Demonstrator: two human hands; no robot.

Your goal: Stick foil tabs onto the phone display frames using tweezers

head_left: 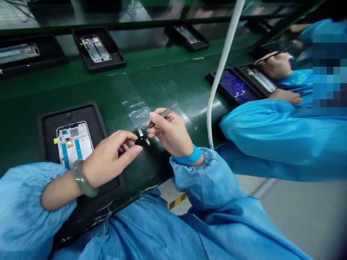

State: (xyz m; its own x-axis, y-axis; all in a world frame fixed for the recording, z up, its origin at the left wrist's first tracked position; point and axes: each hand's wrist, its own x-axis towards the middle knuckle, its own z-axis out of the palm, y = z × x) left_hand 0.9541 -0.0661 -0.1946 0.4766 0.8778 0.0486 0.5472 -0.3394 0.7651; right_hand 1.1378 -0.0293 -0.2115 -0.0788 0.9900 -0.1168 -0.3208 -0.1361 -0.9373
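Note:
Between the thumb and fingers of my left hand (114, 148) is a small black part (140, 140) with shiny silver bits; its exact kind is too small to make out. My right hand (173, 133) grips grey tweezers (166, 112), their tips pointing down at the part and close to a silver piece on it. Whether the tips touch it, I cannot tell. Beneath and left of my left forearm, a black tray (97, 121) holds an opened phone body (84, 144) with blue strips and a yellow tab. My forearm covers part of both.
Several more black trays with phone bodies, including one tray (118, 61), stand along the back. A white pole or cable (223, 54) rises at right. Beyond it, a co-worker's hands (279, 66) work over a tray, beside a tray of purple-blue pieces (235, 86).

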